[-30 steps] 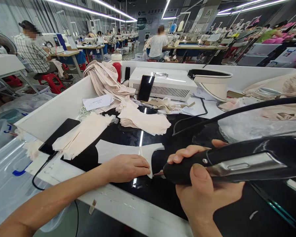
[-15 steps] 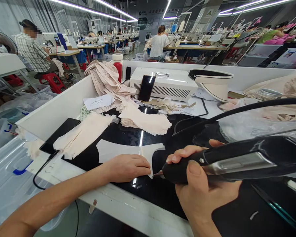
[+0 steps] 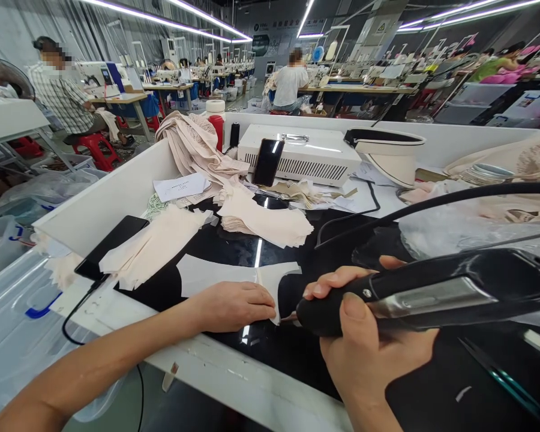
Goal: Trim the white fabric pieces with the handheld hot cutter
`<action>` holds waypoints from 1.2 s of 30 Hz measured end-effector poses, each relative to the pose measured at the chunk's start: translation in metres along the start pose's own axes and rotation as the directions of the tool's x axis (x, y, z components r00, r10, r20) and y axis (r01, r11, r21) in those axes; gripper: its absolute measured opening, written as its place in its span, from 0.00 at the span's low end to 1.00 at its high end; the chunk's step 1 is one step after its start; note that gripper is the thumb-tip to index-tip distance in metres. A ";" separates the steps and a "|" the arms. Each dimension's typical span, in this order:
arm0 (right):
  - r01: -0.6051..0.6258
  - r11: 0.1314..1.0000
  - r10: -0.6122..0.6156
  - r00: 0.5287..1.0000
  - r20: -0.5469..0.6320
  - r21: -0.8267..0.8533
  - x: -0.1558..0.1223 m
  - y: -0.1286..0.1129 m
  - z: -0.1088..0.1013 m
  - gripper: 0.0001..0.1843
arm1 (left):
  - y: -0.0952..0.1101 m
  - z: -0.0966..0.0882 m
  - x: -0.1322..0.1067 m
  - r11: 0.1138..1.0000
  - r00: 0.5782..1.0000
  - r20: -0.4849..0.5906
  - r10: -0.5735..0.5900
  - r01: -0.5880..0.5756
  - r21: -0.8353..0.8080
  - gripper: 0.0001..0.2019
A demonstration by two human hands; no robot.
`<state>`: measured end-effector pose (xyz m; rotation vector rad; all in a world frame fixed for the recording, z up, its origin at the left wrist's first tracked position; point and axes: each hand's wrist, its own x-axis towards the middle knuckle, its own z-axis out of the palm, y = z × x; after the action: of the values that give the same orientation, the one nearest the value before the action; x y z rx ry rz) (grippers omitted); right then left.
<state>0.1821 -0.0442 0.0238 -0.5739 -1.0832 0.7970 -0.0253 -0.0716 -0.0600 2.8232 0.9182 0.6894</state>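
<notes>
My left hand (image 3: 234, 305) rests on a pale, curved fabric piece (image 3: 213, 276) that lies on the glossy black work surface. Its fingers are together, with the tips pinching or pressing the piece's right end; which of the two is hidden. My right hand (image 3: 364, 336) is wrapped round a black corded hand tool (image 3: 436, 288) with a silver metal strip along its side. The tool's small metal tip (image 3: 290, 318) points left, at the fabric's right edge near my left fingertips. Whether tip and fabric touch cannot be made out.
Behind lie two stacks of cut beige fabric (image 3: 265, 219) (image 3: 157, 243). A phone (image 3: 268, 162) leans on a vented white box (image 3: 301, 147); a black tablet-like device (image 3: 110, 246) lies left. Tweezers (image 3: 504, 378) rest at right. The tool's thick cable (image 3: 432, 207) arches across. Other people sit at sewing machines beyond.
Both hands, the fabric piece and the tool stay almost where they were. The view shifts very slightly.
</notes>
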 end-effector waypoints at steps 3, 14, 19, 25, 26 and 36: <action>-0.007 1.000 0.007 1.000 0.005 -0.003 -0.001 -0.001 0.000 0.27 | -0.001 0.000 -0.001 1.000 1.000 -0.019 -0.009 0.009 -0.002 0.17; -0.007 0.999 0.007 1.000 0.005 0.050 0.002 -0.012 -0.006 0.27 | -0.002 -0.010 -0.006 0.999 1.000 -0.006 -0.029 0.029 -0.018 0.20; -0.009 0.999 0.009 1.000 -0.020 0.034 0.006 -0.010 -0.008 0.28 | -0.002 -0.017 -0.008 1.000 1.000 0.023 -0.015 0.015 0.007 0.19; -0.006 1.000 0.007 0.999 -0.046 0.002 0.014 -0.007 -0.015 0.30 | 0.013 -0.027 -0.017 0.999 0.994 0.112 -0.011 0.015 -0.036 0.20; 0.005 1.000 -0.005 0.998 -0.055 -0.005 0.017 -0.006 -0.016 0.30 | 0.016 -0.029 -0.018 0.999 0.993 0.119 -0.009 0.015 -0.052 0.20; 0.092 0.995 -0.095 0.986 -0.135 -0.026 0.040 0.010 -0.026 0.32 | 0.018 -0.029 0.013 1.000 0.999 0.031 0.011 -0.012 0.028 0.22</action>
<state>0.2136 -0.0074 0.0282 -0.5813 -0.9858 0.6565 -0.0196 -0.0800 -0.0248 2.8574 0.9150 0.6373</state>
